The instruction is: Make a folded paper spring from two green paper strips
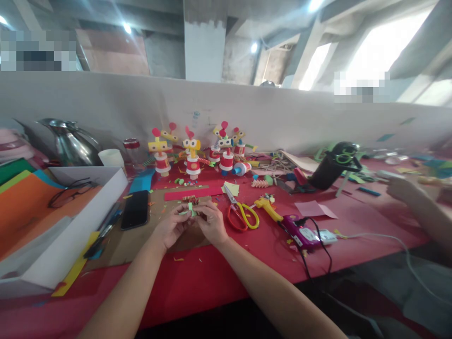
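A small light green paper piece [191,207] is pinched between the fingertips of both my hands, over a brown cardboard sheet [155,240]. My left hand [173,225] closes on its left side. From the right, my right hand [212,220] grips it, fingers curled. Just behind my fingers lie a folded striped paper spring [191,199] and a red paper strip [176,193]. Scissors [237,212] with red and yellow handles rest to the right of my right hand, blades on a pale yellow paper piece [232,189].
Several paper-cup figures [162,162] stand at the back. A yellow glue gun [268,208] and a purple power strip [300,231] with cords lie right. Left are a phone [135,210], a white box [70,245] and a metal jug [72,143]. Another person's hand [402,190] reaches in at right.
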The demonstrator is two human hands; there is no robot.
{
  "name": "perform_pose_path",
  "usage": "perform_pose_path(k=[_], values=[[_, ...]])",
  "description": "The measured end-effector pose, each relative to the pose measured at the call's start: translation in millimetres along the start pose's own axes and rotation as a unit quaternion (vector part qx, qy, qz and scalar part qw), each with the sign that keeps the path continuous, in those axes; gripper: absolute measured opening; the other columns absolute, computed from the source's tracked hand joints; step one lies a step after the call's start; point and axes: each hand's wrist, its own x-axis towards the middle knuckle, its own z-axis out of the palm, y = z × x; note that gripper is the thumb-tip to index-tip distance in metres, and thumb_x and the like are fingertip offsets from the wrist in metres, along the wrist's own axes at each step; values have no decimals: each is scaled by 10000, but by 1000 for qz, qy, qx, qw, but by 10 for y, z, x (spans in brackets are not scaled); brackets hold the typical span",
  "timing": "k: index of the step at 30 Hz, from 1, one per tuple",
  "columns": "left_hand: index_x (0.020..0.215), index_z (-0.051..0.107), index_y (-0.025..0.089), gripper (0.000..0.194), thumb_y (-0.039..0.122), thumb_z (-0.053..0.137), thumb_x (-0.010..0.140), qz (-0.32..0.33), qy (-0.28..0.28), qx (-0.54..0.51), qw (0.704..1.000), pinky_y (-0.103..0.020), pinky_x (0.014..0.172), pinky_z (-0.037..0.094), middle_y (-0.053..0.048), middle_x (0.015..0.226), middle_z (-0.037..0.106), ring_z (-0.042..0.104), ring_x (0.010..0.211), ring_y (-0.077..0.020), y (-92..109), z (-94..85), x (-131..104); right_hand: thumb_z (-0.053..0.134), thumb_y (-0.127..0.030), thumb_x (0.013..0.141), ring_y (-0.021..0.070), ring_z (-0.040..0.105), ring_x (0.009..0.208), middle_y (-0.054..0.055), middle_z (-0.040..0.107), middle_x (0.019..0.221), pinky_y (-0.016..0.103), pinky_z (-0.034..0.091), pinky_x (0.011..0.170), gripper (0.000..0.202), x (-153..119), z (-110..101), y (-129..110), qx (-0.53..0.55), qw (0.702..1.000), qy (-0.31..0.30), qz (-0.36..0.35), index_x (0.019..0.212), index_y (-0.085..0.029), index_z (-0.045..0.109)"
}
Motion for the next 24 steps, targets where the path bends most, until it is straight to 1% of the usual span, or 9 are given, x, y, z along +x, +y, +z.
perform_pose_path(k=[3,6,9,13,17,19,24], values=[[759,641,133,291,90,805,521,9,12,4,1000,-171,553,459,16,654,611,559,572,-69,11,-10,13,654,-192,763,171,608,825,61,634,923,285,506,733,144,-1,20,-49,2,1000,3,23,891,-233,707],[750,632,138,282,87,795,525,8,42,15,999,-177,522,438,18,647,610,556,551,-72,36,-31,27,687,-227,745,172,613,789,62,646,910,291,511,724,170,12,32,-80,7,999,-5,50,914,-233,702],[754,625,140,280,80,787,533,2,61,36,998,-180,513,430,18,650,611,576,562,-82,56,-38,25,667,-222,766,170,613,763,58,656,859,288,509,712,130,23,25,-81,7,999,-12,41,891,-223,699],[745,620,136,255,90,782,553,-7,50,37,998,-175,498,415,14,653,612,605,587,-96,71,-29,3,631,-180,785,170,611,784,56,651,837,286,504,727,121,22,11,-60,7,1000,-2,11,882,-213,695],[753,621,151,244,122,784,574,-17,39,40,998,-178,513,420,12,677,622,629,627,-112,77,-37,-4,610,-174,796,166,608,797,60,646,869,284,500,738,131,15,20,-43,13,1000,7,9,894,-208,690],[745,623,152,245,142,794,570,2,42,60,997,-175,516,412,14,674,619,623,627,-107,64,-40,4,605,-181,798,167,606,805,57,646,881,286,498,744,130,14,26,-34,8,1000,5,20,894,-215,686],[701,634,144,265,202,823,523,93,67,111,987,-187,544,406,23,645,606,556,567,-74,-3,-30,39,629,-215,785,168,595,778,52,642,871,292,492,726,102,14,27,-8,9,999,3,37,877,-217,674]])
